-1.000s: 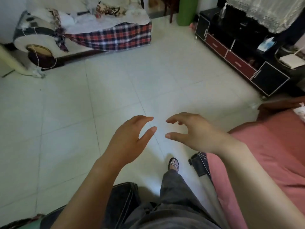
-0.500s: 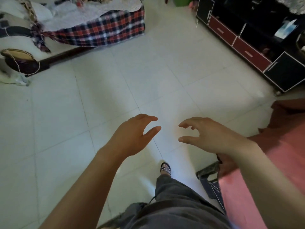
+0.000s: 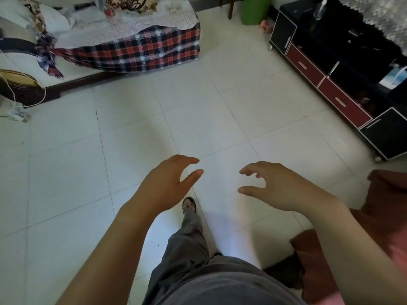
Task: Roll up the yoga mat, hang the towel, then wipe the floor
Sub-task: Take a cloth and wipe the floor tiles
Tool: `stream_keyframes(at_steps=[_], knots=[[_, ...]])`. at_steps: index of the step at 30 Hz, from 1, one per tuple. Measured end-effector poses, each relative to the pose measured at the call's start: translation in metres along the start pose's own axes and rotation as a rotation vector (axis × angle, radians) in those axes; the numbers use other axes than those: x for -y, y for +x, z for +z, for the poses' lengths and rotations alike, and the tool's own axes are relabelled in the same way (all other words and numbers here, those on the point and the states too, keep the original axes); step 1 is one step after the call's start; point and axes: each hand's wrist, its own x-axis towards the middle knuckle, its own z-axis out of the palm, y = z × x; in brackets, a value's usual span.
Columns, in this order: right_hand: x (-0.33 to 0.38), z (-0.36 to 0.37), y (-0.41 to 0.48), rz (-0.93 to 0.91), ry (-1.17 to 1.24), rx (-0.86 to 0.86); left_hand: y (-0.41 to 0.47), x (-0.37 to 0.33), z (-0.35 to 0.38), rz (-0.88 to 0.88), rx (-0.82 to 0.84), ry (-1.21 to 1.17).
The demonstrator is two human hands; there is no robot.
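Observation:
My left hand (image 3: 167, 186) and my right hand (image 3: 277, 186) hover side by side over the white tiled floor (image 3: 198, 111), fingers loosely curled, holding nothing. A green rolled cylinder (image 3: 255, 9), perhaps the yoga mat, stands upright at the far wall. No towel or wiping cloth can be picked out. My grey trouser leg and sandalled foot (image 3: 189, 204) step forward below the hands.
A bed with a red plaid cover (image 3: 141, 51) fills the far left, with a round dark fan base (image 3: 19, 89) beside it. A black cabinet with red drawers (image 3: 339, 93) lines the right wall. Reddish-pink bedding (image 3: 387, 208) is at my right.
The view has swung back up a little, showing the green cylinder again. My hands have spread slightly apart. My foot has stepped forward and the dark bag by my leg has left the frame.

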Motion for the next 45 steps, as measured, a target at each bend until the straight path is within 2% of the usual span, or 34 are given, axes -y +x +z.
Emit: stream_keyframes(at_steps=[10,16,22,28,34,39,45], knots=[[0.09,-0.075,0.201,-0.031,-0.072,-0.004,0.17,0.087,-0.107,0.043,-0.04,0.009],[0.161,-0.116,0.317,-0.141,-0.115,0.036,0.236,0.144,-0.19,-0.005,-0.141,-0.021],[0.201,-0.127,0.405,-0.224,-0.076,0.111,0.28,0.197,-0.234,-0.076,-0.236,-0.089],[0.209,-0.167,0.51,-0.216,-0.007,0.095,0.381,0.23,-0.269,-0.102,-0.157,-0.066],[0.185,-0.238,0.639,-0.134,0.022,0.07,0.541,0.24,-0.317,-0.047,-0.058,-0.006],[0.178,-0.328,0.739,-0.078,-0.006,0.006,0.668,0.236,-0.384,0.006,-0.054,0.011],[0.195,-0.399,0.838,-0.114,-0.007,-0.003,0.786,0.238,-0.432,-0.008,-0.061,-0.082]])
